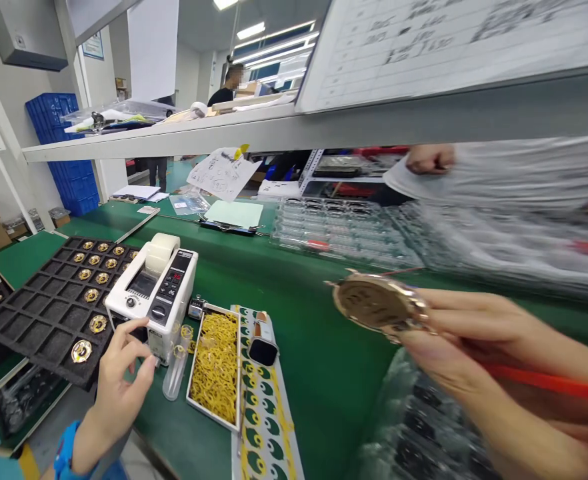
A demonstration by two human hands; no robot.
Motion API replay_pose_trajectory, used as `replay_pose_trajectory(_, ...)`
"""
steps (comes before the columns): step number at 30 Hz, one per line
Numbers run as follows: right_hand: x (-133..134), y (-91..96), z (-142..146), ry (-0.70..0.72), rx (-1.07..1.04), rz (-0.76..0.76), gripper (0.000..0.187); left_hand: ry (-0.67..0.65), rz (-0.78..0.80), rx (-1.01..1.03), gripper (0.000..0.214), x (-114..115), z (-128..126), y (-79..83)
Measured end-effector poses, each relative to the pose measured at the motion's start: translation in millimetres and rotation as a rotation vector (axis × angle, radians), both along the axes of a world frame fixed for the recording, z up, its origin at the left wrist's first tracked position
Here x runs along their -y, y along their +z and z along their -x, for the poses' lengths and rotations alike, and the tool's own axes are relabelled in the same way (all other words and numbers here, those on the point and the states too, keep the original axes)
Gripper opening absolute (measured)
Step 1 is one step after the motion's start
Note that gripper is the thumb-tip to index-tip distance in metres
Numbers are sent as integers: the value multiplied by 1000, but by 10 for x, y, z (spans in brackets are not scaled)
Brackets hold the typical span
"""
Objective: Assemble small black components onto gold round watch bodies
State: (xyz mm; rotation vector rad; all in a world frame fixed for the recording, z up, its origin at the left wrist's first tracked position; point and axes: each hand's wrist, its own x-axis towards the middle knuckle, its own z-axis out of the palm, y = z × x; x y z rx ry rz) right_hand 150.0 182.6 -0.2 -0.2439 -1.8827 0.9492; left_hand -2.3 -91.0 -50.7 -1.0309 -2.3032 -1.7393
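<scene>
My right hand (454, 340) is pinched round a rose-gold watch case (377, 303), held up over the green bench with its round back facing me. My left hand (121, 380) hovers at the front of the white tape dispenser (154, 290), fingers loosely spread, fingertips close to its lower edge, holding nothing I can see. Just right of it lie a clear tube (175, 370) and a tray of yellow rings (217, 367). A black compartment tray (49, 313) with several gold watch cases lies to the left.
A sheet of green-and-yellow stickers (261, 427) with a small black device (263, 350) on it lies beside the ring tray. Clear plastic trays (344, 233) line the back. Another person's hand (429, 159) and sleeve reach in at upper right. A shelf (174, 137) hangs overhead.
</scene>
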Motion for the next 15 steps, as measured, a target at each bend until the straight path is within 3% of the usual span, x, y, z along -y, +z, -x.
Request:
replay_pose_trajectory(2,152,138,39,40,14,-4,17,-94,143,-91,23,-72,65,135)
replay_pose_trajectory(4,267,234,84,110,60,41,23,-141,185,-117,25,-161,111,309)
replay_pose_trajectory(7,315,291,130,269,122,188,34,-230,88,-131,26,-312,86,620)
replay_pose_trajectory(10,275,299,129,362,154,331,43,-454,-57,-106,26,-528,-18,901)
replay_pose_trajectory(13,257,323,103,428,164,427,47,-659,-124,-54,28,-815,-106,1043)
replay_pose_trajectory(15,267,350,84,477,169,455,48,-724,-124,-25,29,-1002,-126,1054)
